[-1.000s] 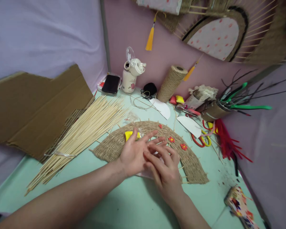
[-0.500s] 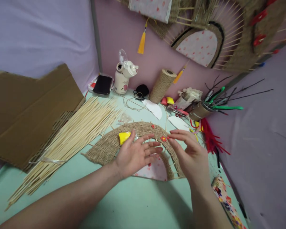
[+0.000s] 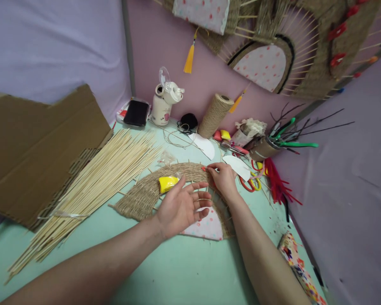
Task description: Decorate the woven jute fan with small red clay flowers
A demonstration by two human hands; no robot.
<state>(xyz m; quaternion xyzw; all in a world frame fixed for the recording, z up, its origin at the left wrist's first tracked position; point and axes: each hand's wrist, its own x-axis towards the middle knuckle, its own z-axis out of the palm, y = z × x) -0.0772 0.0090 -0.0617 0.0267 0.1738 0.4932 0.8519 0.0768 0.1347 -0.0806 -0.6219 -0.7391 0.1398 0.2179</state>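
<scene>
A half-round woven straw fan piece (image 3: 139,197) lies on the pale green table (image 3: 184,275), with a spotted pink fabric centre (image 3: 206,226). My left hand (image 3: 180,205) hovers palm up over its middle, fingers spread and empty. A yellow clay piece (image 3: 167,183) in a clear wrapper rests on the weave by that thumb. My right hand (image 3: 222,178) reaches to the arch's far rim, fingertips pinched at a small red flower (image 3: 204,168); whether it grips the flower is unclear.
A bundle of bamboo skewers (image 3: 92,186) and cardboard (image 3: 41,148) lie at left. Behind stand a twine spool (image 3: 214,113), a white cup (image 3: 163,106), a phone (image 3: 136,112), red-yellow scissors (image 3: 252,181), white card pieces (image 3: 238,165) and a tool holder (image 3: 266,146). Finished fans hang on the wall.
My right hand moved from the fan's right side up and away to the arch's far rim and closed its fingertips there. My left hand stayed put, palm up.
</scene>
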